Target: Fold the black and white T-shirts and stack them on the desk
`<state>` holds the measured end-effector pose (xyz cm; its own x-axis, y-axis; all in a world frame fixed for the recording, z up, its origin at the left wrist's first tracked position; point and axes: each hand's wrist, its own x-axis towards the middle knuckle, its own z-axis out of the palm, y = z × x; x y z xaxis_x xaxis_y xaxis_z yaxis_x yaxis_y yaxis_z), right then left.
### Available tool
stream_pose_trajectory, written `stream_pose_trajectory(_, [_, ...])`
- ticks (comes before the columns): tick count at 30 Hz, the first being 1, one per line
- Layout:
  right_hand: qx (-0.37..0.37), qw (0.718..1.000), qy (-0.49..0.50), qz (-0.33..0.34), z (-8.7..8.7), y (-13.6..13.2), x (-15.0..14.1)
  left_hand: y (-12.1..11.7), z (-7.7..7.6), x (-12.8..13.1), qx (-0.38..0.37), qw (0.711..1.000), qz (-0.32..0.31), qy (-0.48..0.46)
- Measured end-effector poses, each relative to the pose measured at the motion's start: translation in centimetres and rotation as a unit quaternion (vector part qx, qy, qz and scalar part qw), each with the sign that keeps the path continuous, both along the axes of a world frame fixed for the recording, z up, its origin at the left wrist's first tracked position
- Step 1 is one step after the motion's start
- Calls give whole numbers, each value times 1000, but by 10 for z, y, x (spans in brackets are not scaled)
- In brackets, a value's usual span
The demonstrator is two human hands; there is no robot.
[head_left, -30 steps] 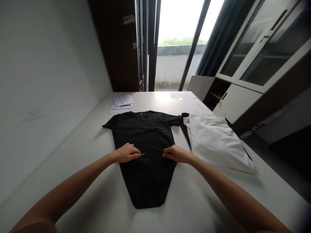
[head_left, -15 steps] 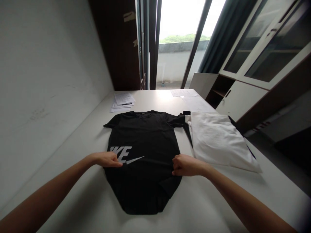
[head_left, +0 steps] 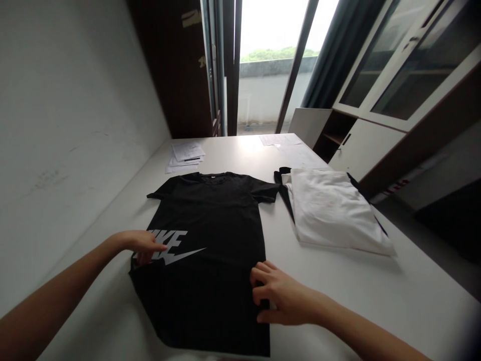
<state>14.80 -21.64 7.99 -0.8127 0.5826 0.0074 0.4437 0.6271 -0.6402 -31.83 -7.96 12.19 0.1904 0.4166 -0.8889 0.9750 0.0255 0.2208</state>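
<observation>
Left fingers [head_left: 159,247] over black shirt [head_left: 214,213], grip unclear, by grey "KE" [head_left: 176,239], swoosh [head_left: 178,257]; right fingers [head_left: 264,292] parted.

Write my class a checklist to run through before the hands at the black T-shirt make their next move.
1. Collar of the black T-shirt at the far end: ok.
2. Both sleeves spread outward: ok.
3. Shirt's left side flat: not ok; the fabric is folded up around the left hand.
4. Printed lettering fully visible: not ok; the left hand covers part of it.
5. Left hand's grip on the fabric secure: cannot tell; some fingers are hidden.
6. Right hand at the shirt's right edge: ok; thumb and fingers stand apart.
</observation>
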Motion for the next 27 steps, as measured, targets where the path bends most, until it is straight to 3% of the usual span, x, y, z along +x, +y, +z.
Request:
stream_pose_trajectory(3, [30, 999, 10, -14, -16, 10, -1, 0, -2, 11, 108, 985, -65, 118])
stream_pose_trajectory(5, [75, 991, -2, -107, -28, 31, 7, -3, -5, 27, 245, 951, -100, 160])
stream_pose_trajectory(7, [134, 962, -28, -235, -39, 56, 17, -8, -7, 47, 360, 918, -110, 129])
stream_pose_trajectory(9, [181, 927, -63, -323, -50, 82, 25, -16, -7, 64, 389, 913, -114, 47])
stream_pose_trajectory(11, [205, 905, -97, -359, -59, 105, 29, -24, -5, 74, 341, 931, -125, -38])
stream_pose_trajectory(14, [213, 890, -135, -380, -72, 133, 25, -34, 1, 69, 171, 975, -105, -100])
stream_pose_trajectory(17, [200, 879, -149, -405, -80, 162, 15, -42, 3, 50, -22, 994, -53, -91])
stream_pose_trajectory(19, [185, 878, -149, -415, -83, 182, 11, -48, 1, 36, -98, 992, -33, -69])
stream_pose_trajectory(24, [135, 894, -90, -416, -78, 228, 8, -61, -2, 25, -183, 982, -22, -44])
stream_pose_trajectory(26, [106, 906, -17, -410, -74, 240, 7, -63, 0, 32, -166, 982, -17, -83])
stream_pose_trajectory(27, [90, 908, 24, -408, -71, 244, 6, -63, 2, 39, -124, 986, -16, -113])
